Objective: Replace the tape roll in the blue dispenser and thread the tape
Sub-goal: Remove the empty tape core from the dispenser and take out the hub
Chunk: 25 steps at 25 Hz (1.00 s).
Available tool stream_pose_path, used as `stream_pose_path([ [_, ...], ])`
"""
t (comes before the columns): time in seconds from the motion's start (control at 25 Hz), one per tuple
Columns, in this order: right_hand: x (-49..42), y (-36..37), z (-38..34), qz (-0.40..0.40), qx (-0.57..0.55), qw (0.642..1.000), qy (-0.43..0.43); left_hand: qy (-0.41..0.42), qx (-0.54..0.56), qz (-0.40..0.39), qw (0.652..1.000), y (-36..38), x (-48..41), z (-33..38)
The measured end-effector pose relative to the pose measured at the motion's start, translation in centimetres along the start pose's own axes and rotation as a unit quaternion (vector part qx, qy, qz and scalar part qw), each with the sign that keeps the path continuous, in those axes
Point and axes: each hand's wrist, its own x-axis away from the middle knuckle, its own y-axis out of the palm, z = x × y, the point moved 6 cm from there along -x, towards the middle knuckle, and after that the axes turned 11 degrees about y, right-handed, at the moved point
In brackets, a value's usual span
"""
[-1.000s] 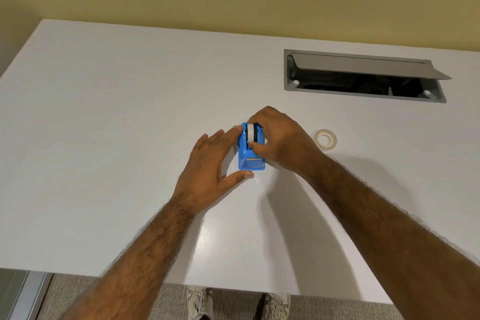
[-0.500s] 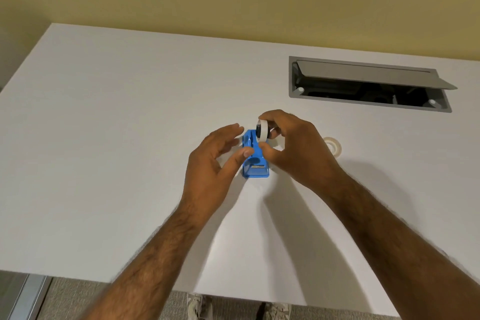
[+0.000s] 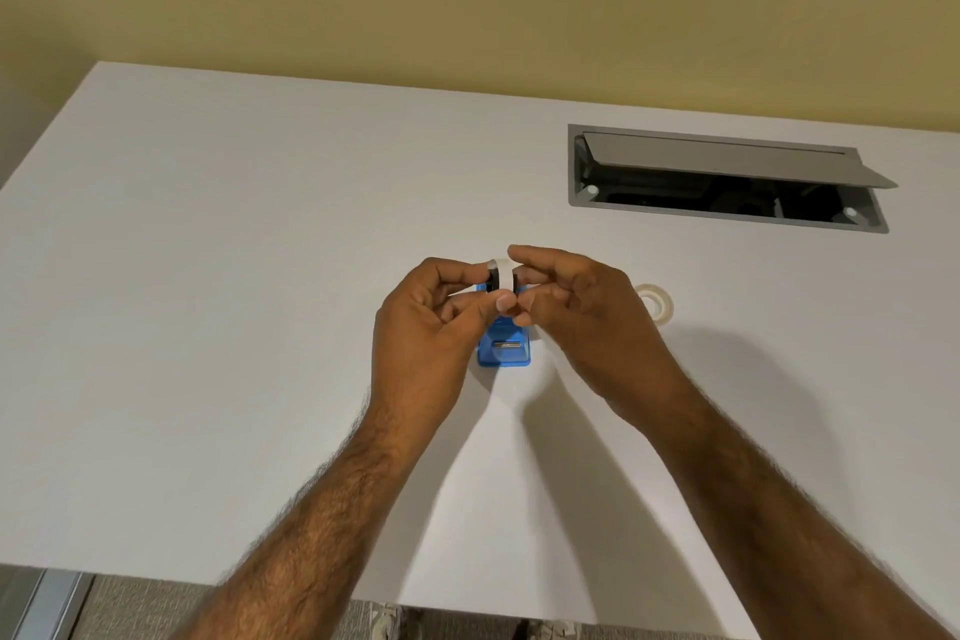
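The blue dispenser [image 3: 504, 351] stands on the white table [image 3: 260, 276], its cutter end toward me and its far end hidden behind my fingers. Above it I hold a small tape roll [image 3: 500, 276], white tape on a black hub. My left hand [image 3: 431, 327] pinches it from the left with thumb and forefinger. My right hand [image 3: 576, 312] grips it from the right. A second, clear tape roll [image 3: 657, 304] lies flat on the table just right of my right hand, partly hidden by it.
An open grey cable hatch [image 3: 727, 177] is sunk into the table at the back right, its lid tilted up. A yellow wall stands behind the table. The near table edge runs below my forearms, with my shoes on carpet beneath.
The roll on its black hub came up out of the dispenser in my right hand. My left hand left the dispenser and now also grips the roll.
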Motion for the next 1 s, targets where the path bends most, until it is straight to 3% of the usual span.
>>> stream_pose_path([
  [0.08, -0.1, -0.1, 0.8, -0.029, -0.131, 0.990, 0.040, 0.000, 0.007, 0.002, 1.000, 0.1, 0.0, 0.3],
  [0.16, -0.1, 0.0, 1.2, -0.033, -0.186, 0.981, 0.048, 0.007, 0.009, -0.006, 1.000, 0.3, 0.0, 0.7],
  [0.6, -0.7, 0.2, 1.3, -0.035, -0.156, 0.986, 0.054, 0.010, 0.009, -0.019, 1.000, 0.5, 0.3, 1.7],
  [0.8, -0.2, -0.6, 1.7, -0.020, -0.246, 0.965, 0.088, 0.012, 0.019, -0.015, 1.000, -0.5, -0.4, 1.5],
  [1.0, -0.3, -1.2, 2.7, 0.012, -0.228, 0.967, 0.115, 0.053, -0.149, -0.053, 0.986, -0.2, -4.6, -0.3],
])
